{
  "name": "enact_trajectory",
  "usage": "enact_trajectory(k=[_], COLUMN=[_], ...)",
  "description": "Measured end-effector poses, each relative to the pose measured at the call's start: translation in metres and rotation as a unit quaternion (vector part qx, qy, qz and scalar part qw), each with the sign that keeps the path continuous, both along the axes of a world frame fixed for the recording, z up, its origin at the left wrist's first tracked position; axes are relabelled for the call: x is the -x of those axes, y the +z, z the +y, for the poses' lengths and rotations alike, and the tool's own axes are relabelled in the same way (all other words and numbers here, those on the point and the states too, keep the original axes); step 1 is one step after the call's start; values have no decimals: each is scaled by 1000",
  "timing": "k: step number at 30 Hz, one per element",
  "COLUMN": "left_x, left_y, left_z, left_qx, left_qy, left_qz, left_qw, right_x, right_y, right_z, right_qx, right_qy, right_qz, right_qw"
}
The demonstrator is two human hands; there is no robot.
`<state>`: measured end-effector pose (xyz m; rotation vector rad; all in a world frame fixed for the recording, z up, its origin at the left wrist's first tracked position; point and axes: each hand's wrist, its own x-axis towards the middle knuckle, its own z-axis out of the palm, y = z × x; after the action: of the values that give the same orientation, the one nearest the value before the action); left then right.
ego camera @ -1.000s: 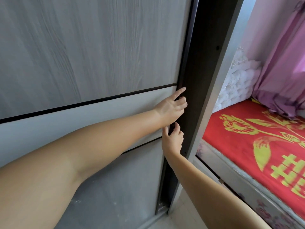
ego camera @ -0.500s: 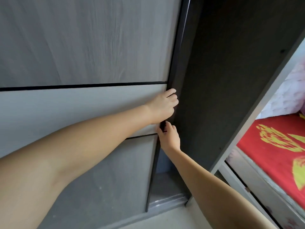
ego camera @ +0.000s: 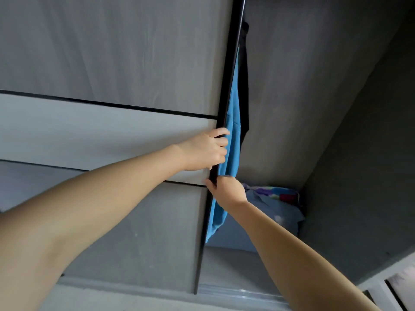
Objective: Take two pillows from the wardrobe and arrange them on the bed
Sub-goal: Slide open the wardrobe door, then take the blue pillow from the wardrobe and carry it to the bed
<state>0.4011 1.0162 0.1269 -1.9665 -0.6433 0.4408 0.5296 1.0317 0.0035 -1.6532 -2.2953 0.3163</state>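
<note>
1. We see a wardrobe [ego camera: 314, 108] with a sliding door [ego camera: 112, 63]: grey woodgrain panels, a paler band across the middle, and a black edge strip [ego camera: 226, 93] down its right side.
2. Left hand [ego camera: 207, 150]: grip closed on the black edge strip, fingers wrapped round it from the front, at the height of the pale band.
3. Right hand [ego camera: 228, 190]: just below the left, grip also closed on the same strip, thumb on the door face, fingers behind the edge and hidden from us.
4. The two hands sit close together, one above the other; we can't tell if they touch.
5. The door is partly open; the gap to its right shows the wardrobe interior with dark grey walls.
6. Inside, right behind the door edge: a blue garment [ego camera: 232, 131] hanging, with a black garment [ego camera: 244, 86] hanging just beside it, further in.
7. At the back right corner of the wardrobe floor: a soft pile [ego camera: 278, 205], pale blue fabric with a multicoloured patch on top. It could be the pillows, but we can't tell from this view; the right forearm covers its left part.
8. Neither hand touches that pile.
9. The door's bottom track [ego camera: 235, 292] runs along the lower edge of the wardrobe opening.
10. Bottom right corner of the view: a sliver of pale frame [ego camera: 381, 286] outside the wardrobe, too little for us to identify.
</note>
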Motion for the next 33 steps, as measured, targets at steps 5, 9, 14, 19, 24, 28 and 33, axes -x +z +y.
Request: enact_trajectory(k=[5, 9, 14, 19, 24, 28, 33], left_x=[37, 58, 74, 69, -3, -81, -142], left_y=[-7, -17, -23, -46, -112, -158, -214], left_z=[-15, -19, -26, -28, -13, 13, 51], left_qx=[-1, 0, -7, 87, 293, 358, 431], left_qy=[28, 59, 104, 106, 105, 135, 178], left_qz=[-32, -64, -86, -153, -207, -267, -309], left_qw=[999, 996, 991, 979, 927, 884, 829], right_x=[41, 69, 87, 34, -80, -166, -233], right_y=[0, -4, -2, -15, -48, -72, -106], right_z=[4, 3, -3, -5, -2, 2, 22], right_qx=[14, 10, 4, -34, 2, 57, 92], right_qy=[40, 65, 83, 98, 22, -44, -75], right_qz=[-42, -54, -57, -50, -122, -170, -185], right_qw=[998, 996, 995, 993, 992, 983, 976])
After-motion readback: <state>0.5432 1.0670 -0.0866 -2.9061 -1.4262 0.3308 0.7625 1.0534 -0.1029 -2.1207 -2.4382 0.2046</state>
